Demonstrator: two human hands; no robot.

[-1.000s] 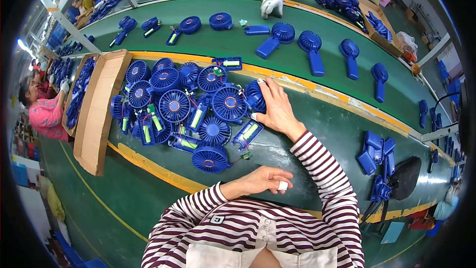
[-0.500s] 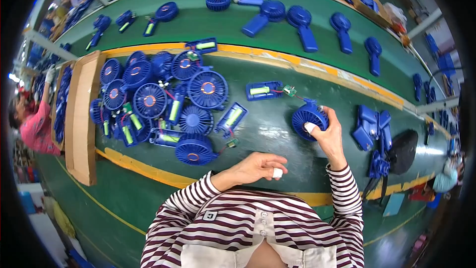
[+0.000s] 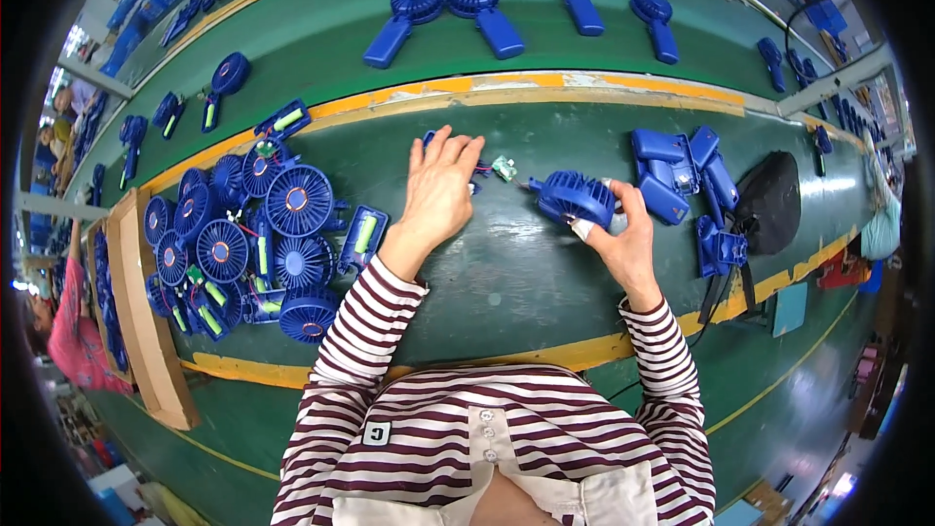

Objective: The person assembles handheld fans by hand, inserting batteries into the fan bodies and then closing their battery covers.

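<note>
In my right hand (image 3: 628, 239) is a round blue fan head (image 3: 575, 198), tilted, with thumb and fingers closed on its rim. A thin wire runs from it toward a small green circuit board (image 3: 504, 168). My left hand (image 3: 440, 190) is over a blue handle shell (image 3: 475, 185) beside that board, its fingers curved down on it. Most of the shell, and the battery seen in it earlier, is hidden under this hand. Left of my left forearm lies an open blue handle shell (image 3: 363, 237) with a green battery, at the edge of a pile of fan heads (image 3: 222, 250).
Several blue handle covers (image 3: 667, 175) lie on the right of the green bench, by a black rounded object (image 3: 769, 203) with a strap. A cardboard box (image 3: 146, 321) stands at the left end. Beyond the yellow edge strip, fans (image 3: 473, 2) lie on a green belt.
My left hand has reached forward onto the handle shell. My right hand still holds the fan head, now tilted more. The view has shifted, and the gloved hand across the belt is out of sight.
</note>
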